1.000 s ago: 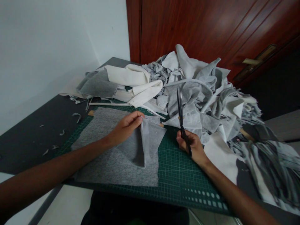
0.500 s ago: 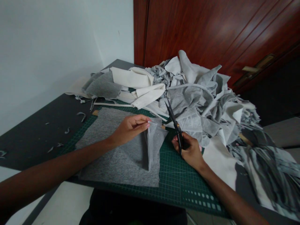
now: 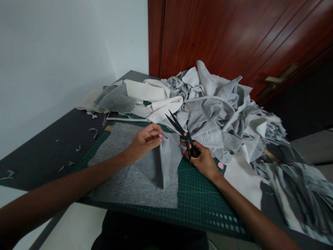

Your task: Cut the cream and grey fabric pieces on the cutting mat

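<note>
A grey piece of fabric (image 3: 125, 187) lies on the green cutting mat (image 3: 194, 194), its right part lifted into a fold. My left hand (image 3: 147, 139) pinches the top of that fold between thumb and fingers. Black scissors (image 3: 185, 134) are in my right hand (image 3: 203, 158), fingers through the handles. Their blades are parted and point up and to the left, close to the right of the pinched fold. I cannot tell whether the blades touch the fabric.
Behind the mat rises a big heap of grey and white fabric scraps (image 3: 215, 107). White cloth strips (image 3: 147, 89) lie at the back left, and thread bits (image 3: 78, 148) dot the dark table on the left. A small pink piece (image 3: 220, 165) rests right of my right hand.
My right hand has moved left with the scissors, and their blades have spread apart, nearer the fold. My left hand keeps its pinch on the fabric. The pink piece has come into clear view.
</note>
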`<state>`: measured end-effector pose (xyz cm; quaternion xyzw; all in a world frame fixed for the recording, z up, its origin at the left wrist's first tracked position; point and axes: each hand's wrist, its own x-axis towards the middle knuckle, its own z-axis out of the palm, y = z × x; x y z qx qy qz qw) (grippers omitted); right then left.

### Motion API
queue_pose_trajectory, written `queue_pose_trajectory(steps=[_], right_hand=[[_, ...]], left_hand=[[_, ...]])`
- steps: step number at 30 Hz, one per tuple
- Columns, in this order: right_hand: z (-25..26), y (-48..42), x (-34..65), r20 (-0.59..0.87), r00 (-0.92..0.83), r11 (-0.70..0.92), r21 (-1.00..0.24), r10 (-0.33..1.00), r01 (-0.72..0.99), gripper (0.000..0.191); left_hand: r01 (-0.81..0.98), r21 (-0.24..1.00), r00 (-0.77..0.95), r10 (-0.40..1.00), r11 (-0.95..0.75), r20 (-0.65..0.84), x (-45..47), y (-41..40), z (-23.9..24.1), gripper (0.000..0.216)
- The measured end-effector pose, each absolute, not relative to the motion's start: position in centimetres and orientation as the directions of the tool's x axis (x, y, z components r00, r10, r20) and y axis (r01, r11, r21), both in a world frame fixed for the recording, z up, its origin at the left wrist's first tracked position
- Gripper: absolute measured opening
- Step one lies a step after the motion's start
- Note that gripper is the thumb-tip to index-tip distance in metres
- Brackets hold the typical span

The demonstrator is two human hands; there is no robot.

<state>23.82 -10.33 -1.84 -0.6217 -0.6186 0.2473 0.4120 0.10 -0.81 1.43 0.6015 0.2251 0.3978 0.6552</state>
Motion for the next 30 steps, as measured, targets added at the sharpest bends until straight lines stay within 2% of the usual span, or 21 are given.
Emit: queue_pose_trajectory(steps=[5, 9, 14, 17, 26, 30], right_hand=[[-2.3, -10.0, 23.4, 0.245, 0.107, 0.162, -0.855, 0.964, 0.493, 0.017], [-2.3, -9.9, 23.6, 0.245, 0.145, 0.156, -0.878, 0.959, 0.452, 0.014], [-1.7, -10.9, 25.5, 0.25, 0.301, 0.109, -0.903, 0.921, 0.416, 0.015], [-1.0, -11.5, 27.0, 0.255, 0.39, 0.077, -0.906, 0.885, 0.417, 0.015], [-0.8, -11.4, 27.3, 0.281, 0.374, 0.071, -0.871, 0.884, 0.486, 0.026], [-1.1, -11.0, 26.7, 0.285, 0.337, 0.048, -0.822, 0.897, 0.567, 0.03]], left_hand=[[-0.369, 0.928, 0.572, 0.8, 0.053, 0.181, 0.4, -0.7, 1.4, 0.027], [-0.372, 0.925, 0.52, 0.843, 0.08, 0.136, 0.6, -0.2, 1.7, 0.029], [-0.285, 0.958, 0.352, 0.934, 0.041, 0.065, 0.5, 0.8, 2.1, 0.03], [-0.221, 0.975, 0.311, 0.949, 0.027, 0.044, 0.5, 1.0, 1.9, 0.028], [-0.067, 0.998, 0.368, 0.929, -0.007, 0.032, 0.6, 1.1, 0.8, 0.029], [0.097, 0.985, 0.426, 0.9, -0.14, 0.086, 0.2, 1.8, -0.2, 0.031]])
